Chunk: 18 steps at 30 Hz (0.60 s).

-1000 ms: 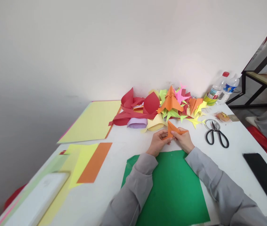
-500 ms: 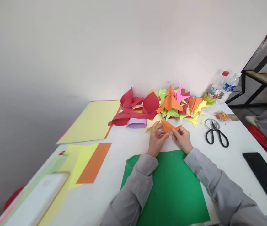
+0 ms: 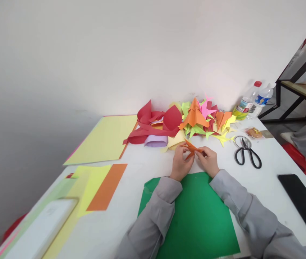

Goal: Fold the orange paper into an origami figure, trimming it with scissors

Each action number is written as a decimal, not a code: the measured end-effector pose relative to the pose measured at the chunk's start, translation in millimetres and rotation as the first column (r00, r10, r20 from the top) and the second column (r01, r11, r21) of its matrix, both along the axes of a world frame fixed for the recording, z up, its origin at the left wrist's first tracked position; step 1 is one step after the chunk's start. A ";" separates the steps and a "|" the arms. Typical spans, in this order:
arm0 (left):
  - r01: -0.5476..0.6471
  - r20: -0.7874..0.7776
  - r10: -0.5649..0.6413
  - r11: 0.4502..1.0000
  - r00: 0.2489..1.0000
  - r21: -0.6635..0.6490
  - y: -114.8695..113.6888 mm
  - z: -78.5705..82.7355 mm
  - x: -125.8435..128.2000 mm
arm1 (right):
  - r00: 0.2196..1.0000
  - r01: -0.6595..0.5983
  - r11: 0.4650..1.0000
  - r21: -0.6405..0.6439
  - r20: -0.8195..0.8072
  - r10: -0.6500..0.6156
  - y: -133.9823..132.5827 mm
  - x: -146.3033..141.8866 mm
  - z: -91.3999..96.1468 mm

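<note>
A small folded orange paper piece (image 3: pixel 191 146) is held above the white table, just past the far edge of a green paper sheet (image 3: pixel 198 212). My left hand (image 3: pixel 181 162) grips its left side, fingers closed around it. On the other side my right hand (image 3: pixel 207 160) pinches the paper's right end. Part of the folded paper is hidden behind the fingers. Behind my hands lies a heap of folded paper shapes, with an orange paper plane (image 3: pixel 195 117) on top and a yellow folded star-like piece (image 3: pixel 223 138) in front.
Black-handled scissors (image 3: pixel 247 153) and a black phone (image 3: pixel 304 205) lie at the right. Two bottles (image 3: pixel 247 100) stand at the back right. Red paper strips (image 3: pixel 153 129) and a lilac paper roll (image 3: pixel 156 141) sit behind. Coloured sheets, an orange strip (image 3: pixel 108 187) and a white device (image 3: pixel 42 230) are left.
The orange paper has been turned between my hands, from a wide flat wedge to a narrower view with its folds spread apart. Both hands stay on it.
</note>
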State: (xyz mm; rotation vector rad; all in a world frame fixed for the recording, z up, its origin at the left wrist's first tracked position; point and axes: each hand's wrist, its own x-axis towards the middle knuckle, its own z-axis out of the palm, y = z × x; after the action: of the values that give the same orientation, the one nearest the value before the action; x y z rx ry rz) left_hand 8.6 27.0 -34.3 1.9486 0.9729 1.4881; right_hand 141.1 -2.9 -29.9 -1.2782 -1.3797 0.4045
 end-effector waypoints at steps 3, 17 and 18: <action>-0.021 -0.009 0.021 0.998 1.000 0.062 -1.3 1.6 1.6 | 0.999 -0.041 0.999 0.004 -0.012 0.041 -0.2 -1.1 0.1; 0.404 0.459 -0.200 0.820 0.866 -0.406 -4.2 10.7 3.5 | 0.959 -0.231 0.967 -0.108 -0.192 0.207 -7.9 -1.6 15.4; 0.439 0.490 -0.205 0.790 0.847 -0.428 -3.8 11.5 2.6 | 0.944 -0.266 0.958 -0.103 -0.229 0.237 -8.5 -1.1 15.9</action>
State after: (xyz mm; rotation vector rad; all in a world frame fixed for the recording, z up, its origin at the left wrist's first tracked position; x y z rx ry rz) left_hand 11.2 23.2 -22.8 1.2459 0.6964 1.1971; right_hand 140.0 -11.4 -14.0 -1.1285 -1.3512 0.8006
